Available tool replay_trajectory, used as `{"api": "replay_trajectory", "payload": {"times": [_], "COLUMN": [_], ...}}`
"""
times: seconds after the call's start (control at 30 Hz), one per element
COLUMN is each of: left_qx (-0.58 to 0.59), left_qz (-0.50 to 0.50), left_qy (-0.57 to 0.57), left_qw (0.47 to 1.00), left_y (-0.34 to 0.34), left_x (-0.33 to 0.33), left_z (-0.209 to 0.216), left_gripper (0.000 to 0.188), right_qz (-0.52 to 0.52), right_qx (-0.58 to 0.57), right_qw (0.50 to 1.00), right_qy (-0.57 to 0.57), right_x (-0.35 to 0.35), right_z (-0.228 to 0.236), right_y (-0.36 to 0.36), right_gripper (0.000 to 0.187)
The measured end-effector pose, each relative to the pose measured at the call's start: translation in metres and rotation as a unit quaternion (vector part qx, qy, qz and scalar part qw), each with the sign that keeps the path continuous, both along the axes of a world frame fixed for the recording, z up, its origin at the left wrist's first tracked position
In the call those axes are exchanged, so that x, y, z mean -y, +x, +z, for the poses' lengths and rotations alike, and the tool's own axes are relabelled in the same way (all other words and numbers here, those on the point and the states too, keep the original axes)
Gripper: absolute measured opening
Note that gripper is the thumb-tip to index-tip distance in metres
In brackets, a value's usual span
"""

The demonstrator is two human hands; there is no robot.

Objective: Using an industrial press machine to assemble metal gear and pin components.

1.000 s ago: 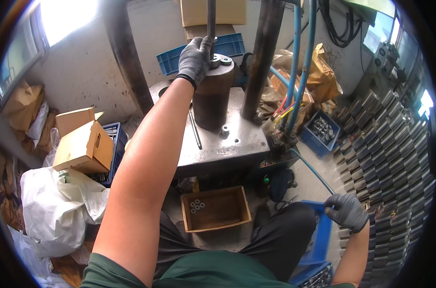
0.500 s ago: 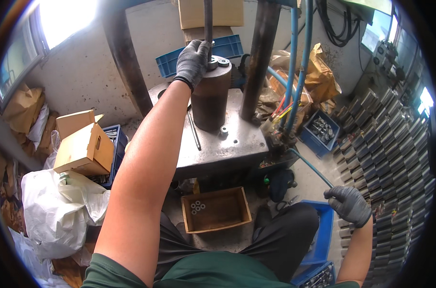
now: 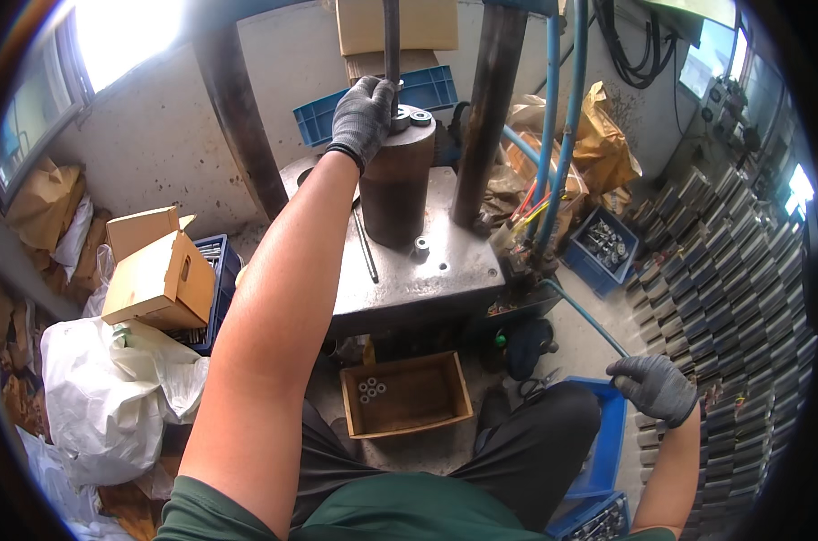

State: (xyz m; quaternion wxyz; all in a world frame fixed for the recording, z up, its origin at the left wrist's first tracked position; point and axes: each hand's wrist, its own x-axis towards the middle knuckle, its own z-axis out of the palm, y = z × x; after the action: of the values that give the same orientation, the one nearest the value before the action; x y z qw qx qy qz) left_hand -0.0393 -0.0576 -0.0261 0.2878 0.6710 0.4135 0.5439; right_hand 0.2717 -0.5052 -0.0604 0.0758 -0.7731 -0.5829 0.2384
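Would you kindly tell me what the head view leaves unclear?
In the head view:
Left hand: grip hidden by its own back.
Dark rod: top cut off by the upper edge.
Blue lever: end hidden by the right hand.
Rings in wooden box: too small for detail.

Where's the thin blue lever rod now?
Head view, right of centre: the blue lever rod slants down from beside the grey metal table to the grey-gloved right hand, which grips its lower end.
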Motion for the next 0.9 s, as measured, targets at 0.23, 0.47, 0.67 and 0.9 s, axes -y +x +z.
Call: {"api": "replay_trajectory", "payload": {"times": [0.23,0.47,0.67,0.9], "left_qx": [-0.017,-0.022,-0.048,-0.063], "left_qz": [0.010,0.020,0.027,0.040], "left_qy": [0.009,0.008,0.029,0.038], "left_qw": [1.000,1.000,0.998,0.997], "left_y": [-0.003,-0.002,-0.001,-0.004], "left_x": [-0.001,-0.001,-0.003,0.000], "left_z": [-0.002,0.000,-0.002,0.001], "left_gripper": [0.037,0.037,0.036,0.036], "right_qz": [0.103,0.025,0.065,-0.043], "right_qx": [0.060,-0.007,0.038,-0.001], "right_qw": [0.993,0.993,0.997,0.934], "right_qy": [0.008,0.111,0.028,0.356], "right_x": [0.003,0.006,0.001,-0.049], "right_z": [0.001,-0.008,0.001,0.015], "right_y": [0.000,0.005,0.003,0.018], "right_gripper": [0.027,0.027,0.027,0.017]}}
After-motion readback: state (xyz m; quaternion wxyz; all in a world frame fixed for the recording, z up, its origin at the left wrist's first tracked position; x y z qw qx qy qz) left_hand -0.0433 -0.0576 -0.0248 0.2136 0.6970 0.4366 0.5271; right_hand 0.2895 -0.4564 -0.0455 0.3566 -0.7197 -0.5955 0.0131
